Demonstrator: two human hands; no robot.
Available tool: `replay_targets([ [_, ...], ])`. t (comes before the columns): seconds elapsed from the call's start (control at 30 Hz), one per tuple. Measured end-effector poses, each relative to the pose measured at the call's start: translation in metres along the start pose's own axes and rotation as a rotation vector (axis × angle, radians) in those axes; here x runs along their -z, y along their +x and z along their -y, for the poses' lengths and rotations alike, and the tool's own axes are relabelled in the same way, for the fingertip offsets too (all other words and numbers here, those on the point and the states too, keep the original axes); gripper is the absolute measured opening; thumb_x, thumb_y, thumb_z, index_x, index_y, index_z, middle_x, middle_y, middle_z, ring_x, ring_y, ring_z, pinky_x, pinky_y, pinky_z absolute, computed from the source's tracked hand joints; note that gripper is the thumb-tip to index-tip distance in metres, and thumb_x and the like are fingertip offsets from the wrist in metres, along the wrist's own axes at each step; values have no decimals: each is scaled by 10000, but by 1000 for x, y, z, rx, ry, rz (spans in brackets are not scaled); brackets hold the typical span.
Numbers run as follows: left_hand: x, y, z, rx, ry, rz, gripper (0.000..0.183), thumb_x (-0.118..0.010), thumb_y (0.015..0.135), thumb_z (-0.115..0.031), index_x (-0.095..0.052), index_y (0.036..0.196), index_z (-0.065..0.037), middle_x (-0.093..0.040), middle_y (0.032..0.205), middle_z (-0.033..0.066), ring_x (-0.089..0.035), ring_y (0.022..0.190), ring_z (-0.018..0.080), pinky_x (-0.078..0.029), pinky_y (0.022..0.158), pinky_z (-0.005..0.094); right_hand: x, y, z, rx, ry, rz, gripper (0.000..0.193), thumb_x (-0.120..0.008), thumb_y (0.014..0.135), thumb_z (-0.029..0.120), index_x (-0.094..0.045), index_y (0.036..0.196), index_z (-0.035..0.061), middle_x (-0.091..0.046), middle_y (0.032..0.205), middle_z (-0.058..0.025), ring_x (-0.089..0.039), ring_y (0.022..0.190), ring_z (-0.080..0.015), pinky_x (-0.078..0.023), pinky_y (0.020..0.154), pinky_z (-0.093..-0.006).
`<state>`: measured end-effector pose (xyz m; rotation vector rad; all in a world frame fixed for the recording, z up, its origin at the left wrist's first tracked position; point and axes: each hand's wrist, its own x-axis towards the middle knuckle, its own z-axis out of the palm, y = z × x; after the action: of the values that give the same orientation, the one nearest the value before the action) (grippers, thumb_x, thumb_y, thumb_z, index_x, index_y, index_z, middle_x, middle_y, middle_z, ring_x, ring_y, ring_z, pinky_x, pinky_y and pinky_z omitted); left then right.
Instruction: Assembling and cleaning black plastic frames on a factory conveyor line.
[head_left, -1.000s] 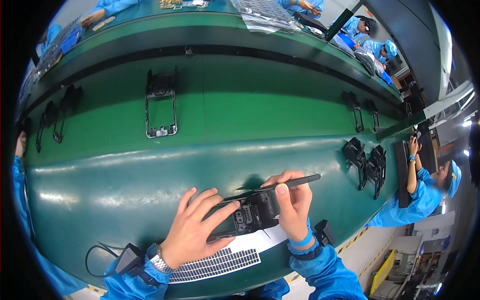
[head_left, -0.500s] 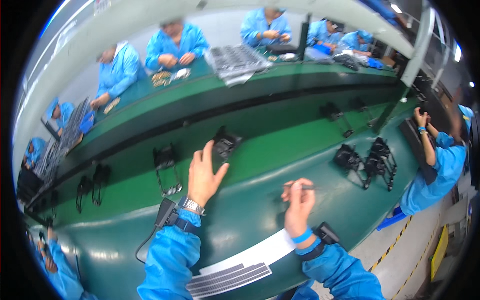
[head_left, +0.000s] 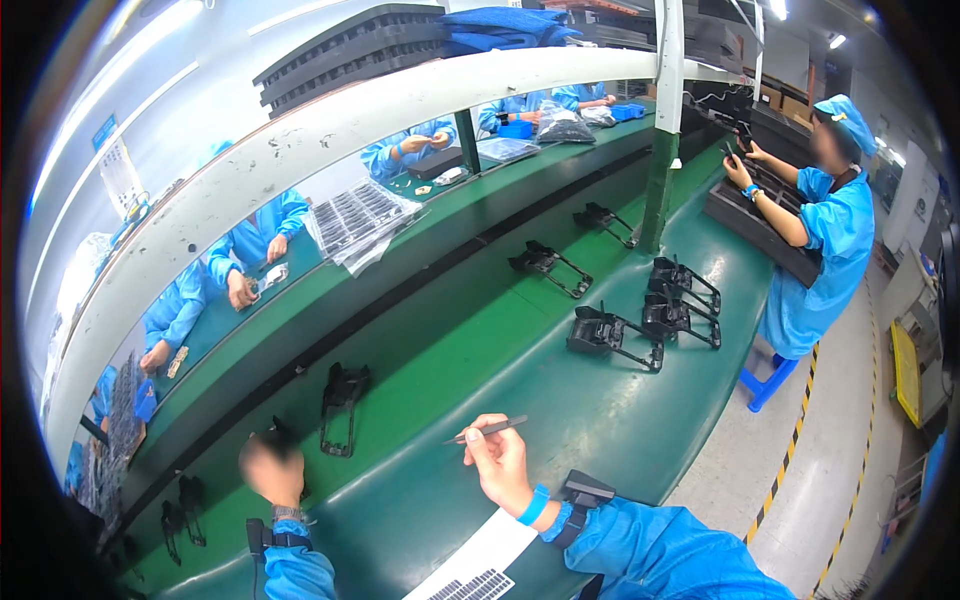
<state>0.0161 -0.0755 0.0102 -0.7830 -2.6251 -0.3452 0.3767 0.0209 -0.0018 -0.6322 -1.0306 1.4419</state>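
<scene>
Slim dark tweezers (head_left: pixel 500 427) are pinched in my right hand (head_left: pixel 500 470), their tip pointing left over the green worktop. My left hand (head_left: pixel 272 475) reaches over the green belt, its fingers blurred. A black plastic bracket partly shows behind that hand; whether I grip it cannot be told. Farther right on the belt lies another black bracket with a long open frame (head_left: pixel 345 408). Below my right wrist, a white sheet (head_left: pixel 490 548) carries rows of small dark stickers.
Several black brackets (head_left: pixel 610 335) sit on the worktop to the right, and more (head_left: pixel 550 268) lie along the belt. A green post (head_left: pixel 660 190) stands at the belt's edge. At the right, a co-worker (head_left: pixel 825 220) handles a part over a black tray (head_left: pixel 765 232). Others sit across the belt.
The view has swung to the right. My left hand, spread beside a bracket on the belt before, now appears lower left and blurred. My right hand still holds the tweezers.
</scene>
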Motion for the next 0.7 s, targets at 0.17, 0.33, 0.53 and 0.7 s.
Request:
replay_targets([
  [0.17,-6,3,43,-132,-278,-114,894,-795,822,-232,-334,1569,-65,-551,1408,277,-552,1227,454,-440,1049,505,1,-1,-3,2,69,-4,183,-650,1050,175,-591,1129,22,-684,936,-62,-614,742,-75,-530,639,-243],
  [0.33,98,-58,-24,-453,-648,-19,820,-804,807,-171,-426,1515,-5,-564,1432,229,-572,1227,425,-455,1041,480,3,0,16,76,-30,99,230,-665,1039,159,-618,1198,0,-722,1037,-105,-675,853,-123,-562,754,-266],
  [0.53,111,-141,-55,-903,-668,397,872,-869,729,-278,-480,1458,2,-597,1381,209,-611,1123,376,-472,955,450,-4,-43,48,67,56,386,180,-658,1009,50,-669,1164,-42,-729,1146,-192,-722,1027,-244,-589,861,-352],
  [0.7,97,-160,-52,-929,-697,433,905,-864,747,-350,-467,1492,-23,-517,1496,208,-552,1260,374,-407,1045,477,24,-93,78,-78,-256,659,157,-694,941,5,-712,1090,-41,-752,1061,-229,-742,1044,-321,-589,920,-412],
])
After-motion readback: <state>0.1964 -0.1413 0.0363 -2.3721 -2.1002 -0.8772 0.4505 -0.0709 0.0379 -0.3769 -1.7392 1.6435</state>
